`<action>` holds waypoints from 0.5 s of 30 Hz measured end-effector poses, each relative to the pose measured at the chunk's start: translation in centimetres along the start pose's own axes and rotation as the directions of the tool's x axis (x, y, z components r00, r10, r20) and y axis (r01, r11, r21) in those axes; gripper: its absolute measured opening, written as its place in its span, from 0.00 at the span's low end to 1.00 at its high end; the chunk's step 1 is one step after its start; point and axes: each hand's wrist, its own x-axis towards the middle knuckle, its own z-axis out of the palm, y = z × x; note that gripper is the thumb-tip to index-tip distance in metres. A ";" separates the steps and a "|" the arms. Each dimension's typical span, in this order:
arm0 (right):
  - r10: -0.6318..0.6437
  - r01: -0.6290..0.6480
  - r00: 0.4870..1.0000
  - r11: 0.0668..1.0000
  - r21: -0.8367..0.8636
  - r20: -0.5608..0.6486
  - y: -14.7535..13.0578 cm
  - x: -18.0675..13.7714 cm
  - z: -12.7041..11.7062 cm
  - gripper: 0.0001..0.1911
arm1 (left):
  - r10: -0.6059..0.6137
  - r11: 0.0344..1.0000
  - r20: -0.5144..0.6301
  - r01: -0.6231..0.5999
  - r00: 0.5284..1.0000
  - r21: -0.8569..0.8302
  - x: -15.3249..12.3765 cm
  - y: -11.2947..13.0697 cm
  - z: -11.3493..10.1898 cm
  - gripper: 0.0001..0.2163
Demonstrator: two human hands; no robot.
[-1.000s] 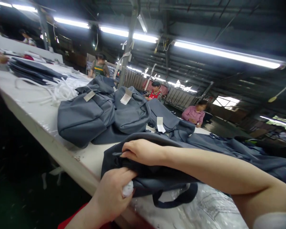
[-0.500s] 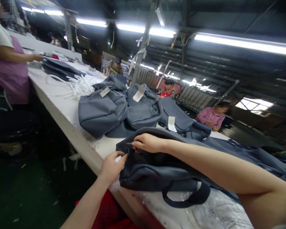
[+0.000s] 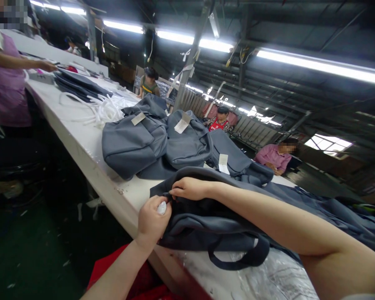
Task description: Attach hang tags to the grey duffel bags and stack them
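Note:
A dark grey bag [image 3: 206,221] lies at the near edge of the white table [image 3: 81,141], its carry strap [image 3: 237,260] hanging toward me. My right hand [image 3: 189,188] pinches the bag's left end, apparently at its zip. My left hand [image 3: 151,221] is closed beside that same end, fist round a small white wad [image 3: 161,208], and touches the bag's fabric.
Several more grey bags [image 3: 134,143] with paper tags [image 3: 181,124] are heaped further along the table, then white cords [image 3: 108,109] and a stack of dark flat pieces [image 3: 78,85]. A person in purple [image 3: 4,83] stands at the far left. Other people work beyond the table.
My view has shifted slightly. My left hand has closed tighter round the white wad and come up against the bag's end. My right hand has kept its pinch.

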 end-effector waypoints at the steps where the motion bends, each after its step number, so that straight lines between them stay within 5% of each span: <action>1: 0.006 -0.006 1.000 1.000 -0.019 0.011 0.0 0.1 -0.1 0.17 | 0.008 1.000 -0.006 -0.008 1.000 0.012 0.0 0.0 0.0 0.07; 11: 0.125 -0.110 0.987 0.983 -0.145 0.100 0.7 0.6 0.5 0.19 | 0.062 0.993 0.021 -0.064 0.998 0.103 -0.6 -0.6 0.4 0.07; 15: 0.094 -0.093 0.992 0.996 -0.016 0.088 2.0 0.3 0.7 0.16 | 0.123 0.983 0.001 -0.122 0.992 0.135 -0.6 -0.7 0.2 0.08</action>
